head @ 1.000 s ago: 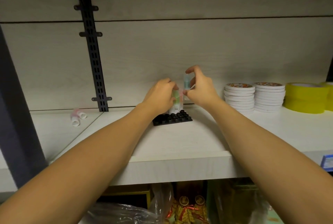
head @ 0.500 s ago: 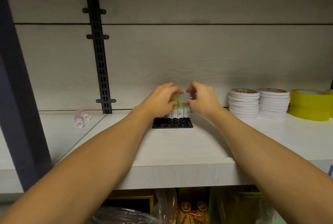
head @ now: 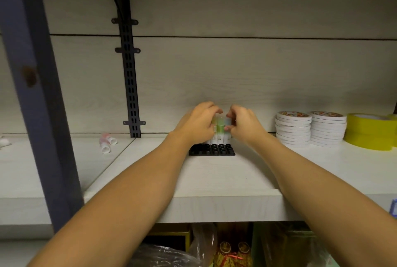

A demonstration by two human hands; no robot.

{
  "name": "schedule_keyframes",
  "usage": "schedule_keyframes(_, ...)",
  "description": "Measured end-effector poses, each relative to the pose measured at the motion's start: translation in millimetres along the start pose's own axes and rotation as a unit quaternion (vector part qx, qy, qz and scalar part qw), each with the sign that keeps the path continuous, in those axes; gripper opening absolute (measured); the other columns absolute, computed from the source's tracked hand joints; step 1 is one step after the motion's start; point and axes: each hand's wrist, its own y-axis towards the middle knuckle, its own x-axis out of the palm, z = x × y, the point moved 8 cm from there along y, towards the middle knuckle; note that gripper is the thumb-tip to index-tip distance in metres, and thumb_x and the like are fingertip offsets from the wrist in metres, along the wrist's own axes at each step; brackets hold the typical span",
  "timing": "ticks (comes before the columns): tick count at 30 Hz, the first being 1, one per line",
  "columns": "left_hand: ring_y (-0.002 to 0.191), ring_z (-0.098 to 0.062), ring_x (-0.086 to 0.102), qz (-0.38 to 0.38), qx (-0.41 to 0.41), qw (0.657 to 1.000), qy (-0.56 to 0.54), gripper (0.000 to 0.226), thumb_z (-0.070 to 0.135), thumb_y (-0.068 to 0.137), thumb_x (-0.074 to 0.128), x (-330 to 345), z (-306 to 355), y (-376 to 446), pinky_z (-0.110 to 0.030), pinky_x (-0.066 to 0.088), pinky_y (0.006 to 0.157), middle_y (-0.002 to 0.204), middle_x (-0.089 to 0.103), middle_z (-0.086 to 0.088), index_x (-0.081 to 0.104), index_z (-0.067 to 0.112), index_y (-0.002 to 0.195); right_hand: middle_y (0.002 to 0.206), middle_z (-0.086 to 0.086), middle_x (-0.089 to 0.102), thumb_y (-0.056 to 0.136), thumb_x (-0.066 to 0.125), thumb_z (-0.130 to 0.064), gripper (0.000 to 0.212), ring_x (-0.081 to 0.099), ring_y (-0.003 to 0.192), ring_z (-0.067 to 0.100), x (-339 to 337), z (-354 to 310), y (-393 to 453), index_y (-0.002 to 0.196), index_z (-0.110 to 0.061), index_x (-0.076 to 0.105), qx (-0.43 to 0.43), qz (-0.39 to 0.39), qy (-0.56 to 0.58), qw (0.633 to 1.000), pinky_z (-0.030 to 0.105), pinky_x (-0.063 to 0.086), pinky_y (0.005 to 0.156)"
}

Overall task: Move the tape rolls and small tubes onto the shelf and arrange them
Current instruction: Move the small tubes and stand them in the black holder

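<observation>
A black holder tray [head: 211, 150] with round sockets lies on the white shelf [head: 214, 183]. Several small tubes [head: 220, 130] with green and pale caps stand upright in its back row. My left hand [head: 198, 123] grips the tubes from the left, and my right hand [head: 243, 126] pinches them from the right. Two loose pink-and-white tubes [head: 106, 141] lie on the shelf at the left. Two stacks of white tape rolls [head: 310, 130] and a yellow tape roll [head: 369, 130] stand at the right.
A dark slotted bracket [head: 131, 86] runs up the back wall. A blue-grey post [head: 36, 94] stands at the left front. Below the shelf sit plastic-wrapped goods and bottles [head: 232, 249]. A blue label [head: 393, 207] shows at the shelf's right edge.
My right hand lowered a blue-capped tube down into the tray beside the green ones. Both hands now close around the standing tubes. The view has shifted upward slightly.
</observation>
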Motion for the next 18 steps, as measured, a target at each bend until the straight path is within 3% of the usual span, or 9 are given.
schedule_keyframes(3,0.111,-0.027,0.055,0.026,-0.057,0.997,0.043,0.04,0.005,0.082,0.055,-21,1,-12,-0.041,0.052,0.084,0.119,0.056,-0.001,0.065,0.018,0.118,0.097,0.005,0.064,0.084,0.075,-0.013,0.026,0.06,0.09,0.029,-5,-2,-8,0.102,-0.012,0.056,-0.004,0.007,-0.019,1.0,0.031,0.044,0.074)
schedule_keyframes(7,0.103,-0.027,0.057,0.002,-0.111,0.99,0.087,0.026,0.015,0.089,0.058,-43,5,-39,-0.04,0.053,0.084,0.117,0.053,0.0,0.065,0.017,0.115,0.116,0.011,0.061,0.087,0.071,-0.014,0.051,0.058,0.098,0.028,-18,-16,-25,0.132,-0.013,0.048,-0.014,-0.007,-0.061,0.998,0.034,0.046,0.077)
schedule_keyframes(11,0.105,-0.027,0.06,-0.023,-0.126,0.985,0.119,0.03,0.016,0.092,0.054,-66,17,-71,-0.038,0.053,0.083,0.121,0.057,-0.001,0.064,0.015,0.12,0.12,0.009,0.061,0.086,0.066,-0.014,0.04,0.057,0.111,0.028,-35,-36,-49,0.124,-0.01,0.056,-0.044,-0.026,-0.099,0.994,0.034,0.047,0.087)
schedule_keyframes(18,0.117,-0.025,0.056,-0.04,-0.179,0.971,0.15,0.036,0.02,0.094,0.051,-105,37,-143,-0.035,0.045,0.081,0.129,0.054,0.003,0.058,0.021,0.129,0.116,0.006,0.064,0.086,0.066,-0.024,0.035,0.06,0.105,0.024,-61,-60,-115,0.119,-0.013,0.062,-0.089,-0.065,-0.103,0.989,0.036,0.052,0.09)
